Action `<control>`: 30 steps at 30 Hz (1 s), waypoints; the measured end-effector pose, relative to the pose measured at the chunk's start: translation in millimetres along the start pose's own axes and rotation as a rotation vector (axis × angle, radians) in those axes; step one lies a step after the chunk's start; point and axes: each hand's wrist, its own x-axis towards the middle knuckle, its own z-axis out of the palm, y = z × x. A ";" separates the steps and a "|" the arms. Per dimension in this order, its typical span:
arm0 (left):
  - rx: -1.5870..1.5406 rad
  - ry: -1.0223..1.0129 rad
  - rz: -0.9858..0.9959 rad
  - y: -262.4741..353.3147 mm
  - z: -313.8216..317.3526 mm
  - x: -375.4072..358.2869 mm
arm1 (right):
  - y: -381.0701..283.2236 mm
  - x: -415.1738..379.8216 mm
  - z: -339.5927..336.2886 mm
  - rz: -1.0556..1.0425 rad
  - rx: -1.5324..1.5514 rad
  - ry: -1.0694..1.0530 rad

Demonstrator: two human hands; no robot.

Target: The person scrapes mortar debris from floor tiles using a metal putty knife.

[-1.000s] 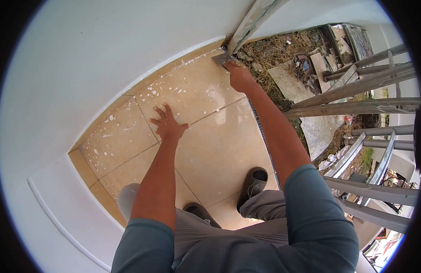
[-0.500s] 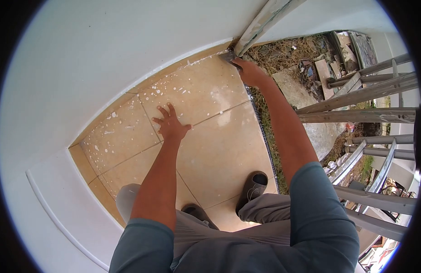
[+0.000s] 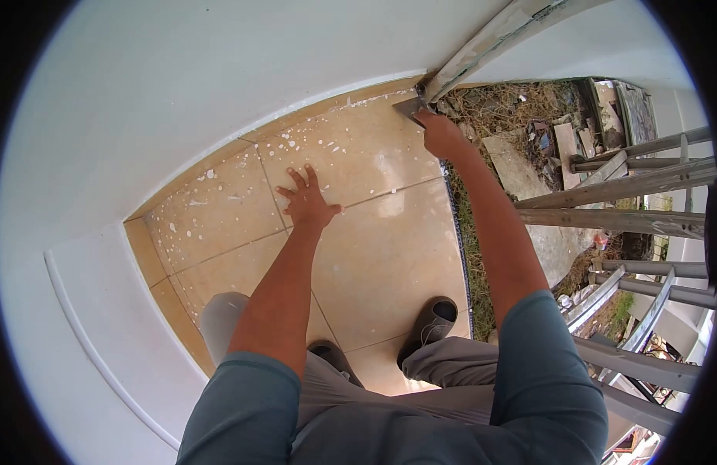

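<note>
My left hand (image 3: pixel 307 203) rests flat on the beige floor tiles (image 3: pixel 374 256), fingers spread and nothing held. In my right hand (image 3: pixel 445 136) is a scraper (image 3: pixel 409 108) with a broad, dark flat blade. The blade lies against the tile near the far right corner, close to the foot of a post. Its handle is mostly hidden by my fingers. White paint spots (image 3: pixel 288 142) dot the tiles along the wall, between my left hand and the skirting and over toward the scraper.
A white wall (image 3: pixel 180 70) with tan skirting tiles curves along the far and left sides. A paint-marked post (image 3: pixel 482 43) rises at the corner. Wooden and metal rails (image 3: pixel 614 221) stand at right, beyond the tile edge, over grass and debris (image 3: pixel 544 139). My dark shoes (image 3: pixel 429 325) are below.
The view has shifted, so the floor and both hands appear a little farther right and lower. The scraper stays near the corner in my right hand; my left hand remains spread on the tile.
</note>
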 end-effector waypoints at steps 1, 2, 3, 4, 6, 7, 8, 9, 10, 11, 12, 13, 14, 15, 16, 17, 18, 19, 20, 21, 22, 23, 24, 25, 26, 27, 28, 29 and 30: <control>-0.002 0.008 0.006 1.3 -0.6 1.1 | -28.1 -12.4 5.0 0.020 -0.054 -0.018; -0.019 -0.004 0.001 2.6 -2.6 -2.2 | -58.3 -20.6 8.5 0.131 -0.041 -0.112; -0.036 -0.011 -0.002 3.9 -6.6 -5.0 | -79.7 -21.8 14.8 0.172 -0.050 -0.142; -0.049 -0.015 -0.004 4.7 -10.2 -6.5 | -89.6 -17.2 26.3 0.217 -0.097 -0.107; -0.051 -0.006 -0.002 4.1 -12.7 -6.3 | -92.9 1.5 32.4 0.183 -0.090 -0.065; -0.053 -0.008 -0.003 3.8 -9.9 -7.8 | -93.6 12.3 30.8 0.188 -0.081 -0.090; -0.056 0.003 0.006 5.0 -8.4 -6.6 | -94.5 28.3 27.0 0.189 -0.074 -0.111; -0.058 0.010 0.011 4.1 -4.1 -6.4 | -102.0 35.8 22.3 0.188 -0.063 -0.138; -0.058 0.016 0.012 -1.4 -0.8 -5.4 | -110.2 34.2 21.0 0.165 -0.062 -0.156; -0.092 0.051 0.010 -10.1 1.9 -1.1 | -117.0 29.9 20.2 0.143 -0.062 -0.170; -0.129 0.082 0.010 -18.7 9.4 4.3 | -125.0 23.0 19.0 0.122 -0.067 -0.189; -0.173 0.108 0.008 -24.8 10.0 2.5 | -133.7 15.1 27.8 0.123 -0.071 -0.140; -0.177 0.083 -0.078 -35.3 10.1 0.8 | -145.1 7.3 38.9 0.123 -0.075 -0.091; -0.180 0.054 -0.156 -45.2 0.5 -6.5 | -150.9 5.4 45.8 0.132 -0.081 -0.042; -0.180 0.021 -0.229 -55.6 -2.3 -9.3 | -152.9 11.6 46.5 0.135 -0.058 -0.043; -0.284 -0.031 -0.180 -66.6 4.0 -6.0 | -154.5 21.5 46.3 0.136 -0.036 -0.047; -0.266 -0.061 -0.177 -66.5 4.6 -3.2 | -155.9 33.6 45.2 0.133 -0.014 -0.050; -0.248 -0.093 -0.175 -66.6 3.1 -0.4 | -160.5 43.6 35.7 0.142 -0.010 -0.082; -0.230 -0.132 -0.178 -68.2 3.6 -0.4 | -165.3 51.3 27.2 0.151 -0.004 -0.123; -0.207 -0.197 -0.186 -71.8 8.2 -6.4 | -173.0 44.2 28.3 0.167 0.008 -0.184; -0.185 -0.244 -0.183 -70.8 3.7 -1.4 | -177.4 37.4 35.7 0.174 -0.006 -0.198; -0.160 -0.275 -0.175 -70.4 -4.1 5.8 | -184.3 32.3 41.7 0.182 -0.018 -0.196; -0.156 -0.277 -0.176 -69.5 -8.8 9.6 | -190.9 30.5 42.7 0.190 -0.030 -0.192; -0.151 -0.289 -0.180 -68.4 -9.3 8.4 | -194.7 28.8 43.4 0.216 -0.015 -0.182; -0.138 -0.304 -0.181 -68.4 -8.8 6.1 | -196.4 30.6 43.2 0.229 0.007 -0.184; -0.138 -0.309 -0.176 -68.2 -8.8 5.0 | -195.8 38.4 41.0 0.239 0.025 -0.181; -0.140 -0.311 -0.174 -69.0 -8.8 4.5 | -195.7 45.7 38.9 0.245 0.043 -0.176; -0.144 -0.311 -0.173 -70.2 -9.9 6.6 | -196.0 51.4 37.9 0.231 0.046 -0.158; -0.142 -0.321 -0.183 -71.2 -8.3 2.1 | -195.9 45.5 39.1 0.229 0.050 -0.156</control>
